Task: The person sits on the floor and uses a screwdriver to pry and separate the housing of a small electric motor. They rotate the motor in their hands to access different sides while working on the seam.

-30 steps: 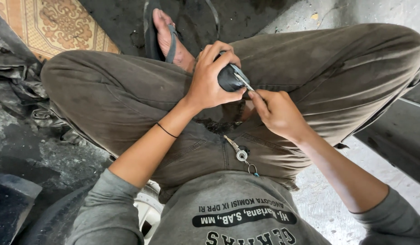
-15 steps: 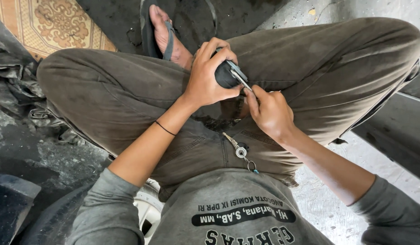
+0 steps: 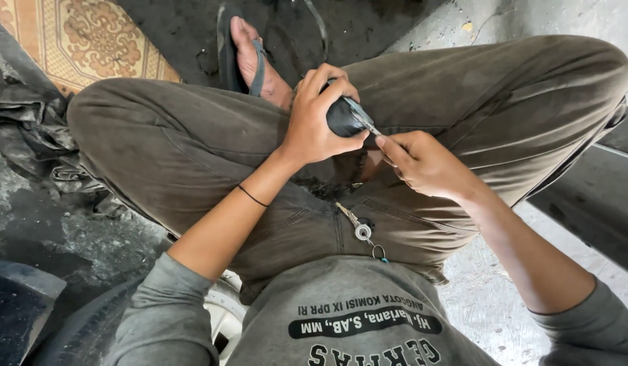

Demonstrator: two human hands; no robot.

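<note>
I sit cross-legged in olive trousers (image 3: 192, 156). My left hand (image 3: 316, 118) is wrapped around a small black rubber piece (image 3: 342, 117) held over my lap. My right hand (image 3: 422, 163) pinches a thin metal blade (image 3: 363, 116) whose tip lies against the black piece. Both hands meet just above my crossed legs. How the blade sits in the right fingers is partly hidden.
My foot in a dark flip-flop (image 3: 241, 54) rests on the dirty floor ahead. A patterned orange mat (image 3: 83, 37) lies at the top left, crumpled dark cloth (image 3: 29, 135) at the left. A key ring (image 3: 363, 232) hangs at my waist. A white wheel rim (image 3: 222, 318) shows under my left arm.
The view has shifted slightly; my right hand and the blade have stayed against the black piece with small working movements. The left hand keeps its grip.
</note>
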